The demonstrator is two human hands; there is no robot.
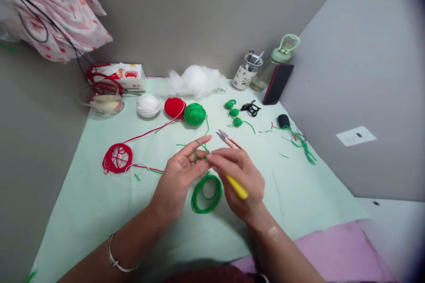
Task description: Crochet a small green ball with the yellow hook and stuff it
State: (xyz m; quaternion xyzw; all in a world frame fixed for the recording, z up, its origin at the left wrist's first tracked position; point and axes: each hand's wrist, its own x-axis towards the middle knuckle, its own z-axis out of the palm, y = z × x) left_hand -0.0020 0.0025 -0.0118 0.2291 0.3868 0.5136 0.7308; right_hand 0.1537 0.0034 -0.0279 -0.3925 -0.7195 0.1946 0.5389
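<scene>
My left hand [177, 177] pinches green yarn between thumb and fingers, with a strand looped over the raised index finger. In my right hand [241, 177] is a crochet hook with a yellow handle [237, 187], its tip meeting the yarn at the left fingertips. The small piece being worked is mostly hidden by the fingers. A strand runs up from there to the green yarn ball [195, 114]. Below the hands lies a loose coil of green yarn [206, 194]. Thread snips [228, 139] with orange handles lie just beyond my right hand.
Behind are a red yarn ball [174, 108], a white yarn ball [148, 105] and stuffing [195, 80]. A red yarn coil [117, 158] lies left. Small green crocheted pieces [234, 112], a black claw clip [251, 108], a phone [278, 84] and a bottle [267, 73] stand or lie right.
</scene>
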